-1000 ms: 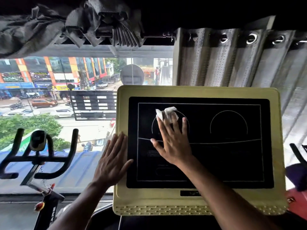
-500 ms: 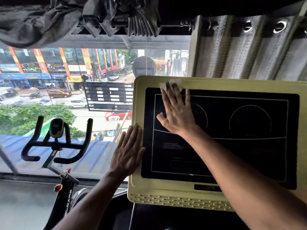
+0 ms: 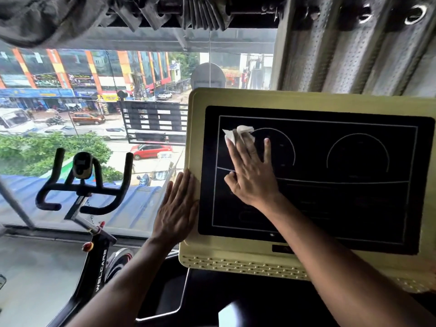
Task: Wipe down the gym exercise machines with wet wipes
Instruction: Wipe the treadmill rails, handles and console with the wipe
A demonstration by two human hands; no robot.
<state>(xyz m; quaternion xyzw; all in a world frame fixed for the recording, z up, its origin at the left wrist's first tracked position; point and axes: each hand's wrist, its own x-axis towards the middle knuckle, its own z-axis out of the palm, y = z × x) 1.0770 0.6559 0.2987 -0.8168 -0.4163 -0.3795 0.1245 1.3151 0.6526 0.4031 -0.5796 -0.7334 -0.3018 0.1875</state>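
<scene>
Evidently the job is underway: the right hand [image 3: 253, 175], fingers [image 3: 267, 147] straight and spread, presses a wet wipe [image 3: 236, 134] flat on the console screen [image 3: 330, 197] at its upper-left corner, so most of the screen looks still to do. The left hand [image 3: 178, 206] lies flat against the console's yellow frame [image 3: 236, 258], whose long axis runs side to side, facing the person; the exercise bike [image 3: 82, 182] at left looks untouched.

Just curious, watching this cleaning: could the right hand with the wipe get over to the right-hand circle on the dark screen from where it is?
Probably yes. The right hand presses the wipe flat by the left circle, and the screen up to the right circle lies bare.
</scene>
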